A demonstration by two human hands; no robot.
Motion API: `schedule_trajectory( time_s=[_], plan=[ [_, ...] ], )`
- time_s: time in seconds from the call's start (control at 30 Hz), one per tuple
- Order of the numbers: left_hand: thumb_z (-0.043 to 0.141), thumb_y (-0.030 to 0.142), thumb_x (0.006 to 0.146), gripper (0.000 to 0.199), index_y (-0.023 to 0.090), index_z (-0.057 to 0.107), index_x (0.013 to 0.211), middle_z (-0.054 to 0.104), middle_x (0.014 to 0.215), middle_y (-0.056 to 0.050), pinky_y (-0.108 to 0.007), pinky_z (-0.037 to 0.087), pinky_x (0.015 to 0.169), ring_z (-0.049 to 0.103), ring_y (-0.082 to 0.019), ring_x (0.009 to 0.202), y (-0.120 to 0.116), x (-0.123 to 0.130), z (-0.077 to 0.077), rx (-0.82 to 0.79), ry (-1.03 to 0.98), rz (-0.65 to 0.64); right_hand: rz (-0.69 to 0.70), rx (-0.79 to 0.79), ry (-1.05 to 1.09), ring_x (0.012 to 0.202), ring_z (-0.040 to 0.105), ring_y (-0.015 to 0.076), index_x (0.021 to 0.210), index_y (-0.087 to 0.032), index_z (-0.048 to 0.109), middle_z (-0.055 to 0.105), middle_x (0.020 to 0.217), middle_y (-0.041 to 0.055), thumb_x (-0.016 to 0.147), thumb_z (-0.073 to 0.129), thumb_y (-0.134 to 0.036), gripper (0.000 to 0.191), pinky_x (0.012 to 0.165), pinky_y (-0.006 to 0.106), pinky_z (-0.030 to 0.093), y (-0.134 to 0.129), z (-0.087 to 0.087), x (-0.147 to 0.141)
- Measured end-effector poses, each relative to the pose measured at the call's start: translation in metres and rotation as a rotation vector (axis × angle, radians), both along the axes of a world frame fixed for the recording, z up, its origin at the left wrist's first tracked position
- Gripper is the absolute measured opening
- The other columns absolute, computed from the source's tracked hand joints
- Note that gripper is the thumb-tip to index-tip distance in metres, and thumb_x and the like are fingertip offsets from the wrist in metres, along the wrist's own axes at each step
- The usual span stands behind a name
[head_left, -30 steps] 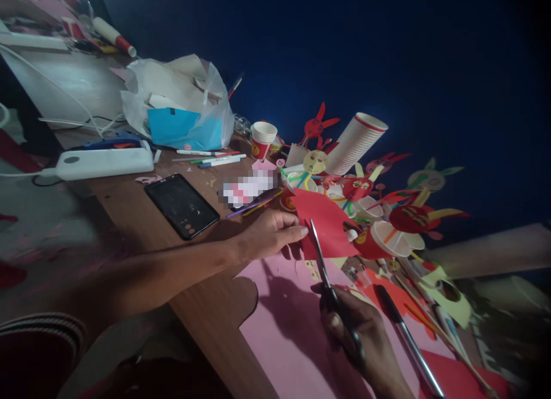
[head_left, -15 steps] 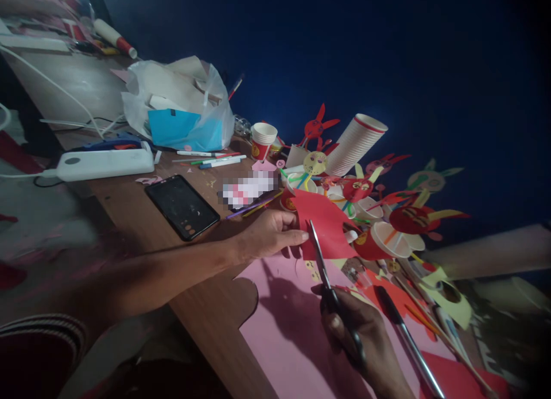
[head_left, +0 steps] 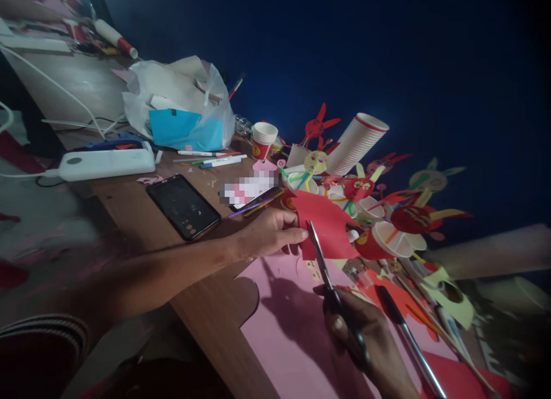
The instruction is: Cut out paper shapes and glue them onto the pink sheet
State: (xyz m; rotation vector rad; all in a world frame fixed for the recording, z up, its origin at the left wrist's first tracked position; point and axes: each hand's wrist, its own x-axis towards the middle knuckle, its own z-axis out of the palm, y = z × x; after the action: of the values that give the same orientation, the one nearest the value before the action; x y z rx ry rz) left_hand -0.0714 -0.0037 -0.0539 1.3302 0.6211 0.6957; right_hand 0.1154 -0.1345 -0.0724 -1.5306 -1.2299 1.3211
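Observation:
My left hand (head_left: pixel 279 233) pinches the left edge of a piece of red paper (head_left: pixel 329 224), thumb on top, and holds it up over the table. In my right hand (head_left: pixel 361 330) are scissors (head_left: pixel 323 267) with dark handles, their blades pointing up and away across the front of the red paper. The blades look closed or nearly so; whether they touch the paper I cannot tell. Beneath both hands lies a large pink sheet (head_left: pixel 297 341) with a curved cut-out at its left edge.
Paper cups (head_left: pixel 391 238) with paper animal figures crowd the right, by a cup stack (head_left: pixel 359 143). A black phone (head_left: pixel 183 206), power strip (head_left: pixel 107 161), pens (head_left: pixel 221 161) and plastic bag (head_left: pixel 185 109) lie left. A marker (head_left: pixel 411 341) lies right; another person's arm (head_left: pixel 491 255) reaches in.
Almost nothing differs: both hands, the scissors and the red paper keep nearly the same place. The whole view has shifted very slightly.

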Motion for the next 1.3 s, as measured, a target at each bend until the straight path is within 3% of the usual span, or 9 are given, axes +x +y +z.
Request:
schedule_trajectory(
  time_s=[0.2, 0.57, 0.93, 1.17, 1.3],
  plan=[
    [0.058, 0.027, 0.075, 0.017, 0.011, 0.062, 0.077, 0.058, 0.062, 0.000, -0.019, 0.041, 0.052, 0.053, -0.007, 0.055, 0.003, -0.003, -0.001, 0.011, 0.014, -0.032, -0.019, -0.032, 0.010, 0.039, 0.041, 0.0063, 0.090, -0.015, 0.065, 0.046, 0.053, -0.0067, 0.061, 0.063, -0.029, 0.032, 0.038, 0.019, 0.042, 0.000, 0.003, -0.004],
    [0.059, 0.022, 0.071, 0.014, 0.010, 0.063, 0.077, 0.059, 0.063, -0.001, -0.021, 0.041, 0.056, 0.054, -0.008, 0.055, 0.007, -0.005, 0.005, -0.056, 0.027, -0.090, 0.097, -0.024, -0.078, 0.040, 0.043, 0.0086, 0.096, -0.016, 0.069, 0.049, 0.052, -0.0035, 0.063, 0.070, -0.047, 0.045, 0.037, 0.020, 0.041, 0.002, 0.010, 0.008],
    [0.059, 0.020, 0.070, 0.009, 0.011, 0.062, 0.069, 0.062, 0.058, -0.001, -0.021, 0.044, 0.055, 0.059, -0.010, 0.052, 0.010, -0.014, 0.010, -0.091, 0.025, -0.216, 0.033, -0.042, -0.069, 0.040, 0.041, 0.0079, 0.093, -0.017, 0.071, 0.051, 0.051, -0.0032, 0.063, 0.071, -0.037, 0.036, 0.036, 0.019, 0.038, -0.004, 0.005, 0.006],
    [0.062, 0.019, 0.069, 0.010, 0.010, 0.063, 0.064, 0.064, 0.056, -0.004, -0.020, 0.044, 0.048, 0.057, -0.010, 0.049, 0.013, -0.020, 0.011, -0.143, 0.056, -0.338, 0.196, -0.103, -0.058, 0.046, 0.038, 0.0081, 0.097, -0.017, 0.070, 0.045, 0.054, -0.0042, 0.061, 0.072, -0.033, 0.039, 0.040, 0.019, 0.036, -0.003, 0.004, 0.021],
    [0.063, 0.013, 0.067, 0.004, 0.010, 0.065, 0.066, 0.064, 0.055, -0.001, -0.018, 0.046, 0.048, 0.056, -0.008, 0.046, 0.014, -0.019, 0.012, -0.165, 0.052, -0.367, 0.178, -0.092, -0.067, 0.048, 0.040, 0.0091, 0.096, -0.018, 0.071, 0.045, 0.055, -0.0040, 0.060, 0.071, -0.031, 0.038, 0.041, 0.019, 0.036, -0.003, 0.008, 0.018]
  ],
)
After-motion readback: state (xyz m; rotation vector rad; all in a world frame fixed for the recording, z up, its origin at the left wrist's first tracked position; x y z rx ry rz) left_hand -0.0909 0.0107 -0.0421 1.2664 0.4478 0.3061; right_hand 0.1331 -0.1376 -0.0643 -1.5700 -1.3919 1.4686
